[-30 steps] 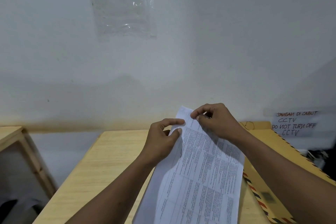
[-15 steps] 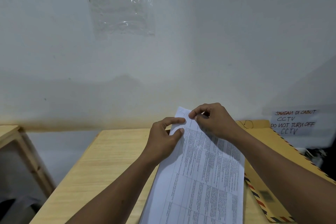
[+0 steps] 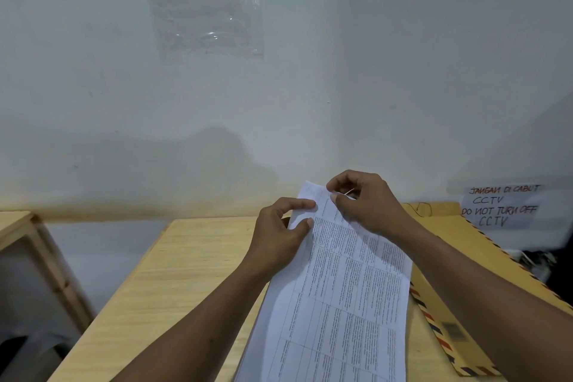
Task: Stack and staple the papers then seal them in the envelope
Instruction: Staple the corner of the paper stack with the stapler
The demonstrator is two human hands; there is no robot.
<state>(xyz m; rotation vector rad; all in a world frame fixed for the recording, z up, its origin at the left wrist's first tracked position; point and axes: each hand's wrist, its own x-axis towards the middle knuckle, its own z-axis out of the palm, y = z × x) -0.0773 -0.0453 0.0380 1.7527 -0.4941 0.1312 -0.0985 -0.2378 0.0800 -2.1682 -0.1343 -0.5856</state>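
Head view: looking down past both forearms at the papers [image 3: 341, 304], used as landmark below.
Left hand [image 3: 279, 236] grip: pinching the papers' left edge near the far end, forefinger above, thumb below.
Papers' place: lengthwise over the tabletop [image 3: 186, 273], far end held between both hands.
Right hand [image 3: 369, 205] grip: curled fingertips pinching the papers' far edge; thin pale sliver there, too small to name.
Envelope [image 3: 465, 273] place: flat just right of the papers, partly under the right forearm.
Risk, left of the papers: probable fanning of sheets from a loosened pinch, spoiling the alignment for stapling.
Risk, at the papers' far end: possible crease or tear from two pinches pulling apart.
Risk, right of the papers: likely nudging of the envelope by the forearm.
Risk, overall: no stapler in view; probably a one-handed search, with the stack slipping meanwhile.
Count, left to right: one side table [image 3: 18, 223] far left of the papers; one plastic sheet [image 3: 204, 6] high above them; one tabletop; two hands; one stack, sheets uncountable; one envelope; one wall sign [image 3: 502, 205] beyond it.
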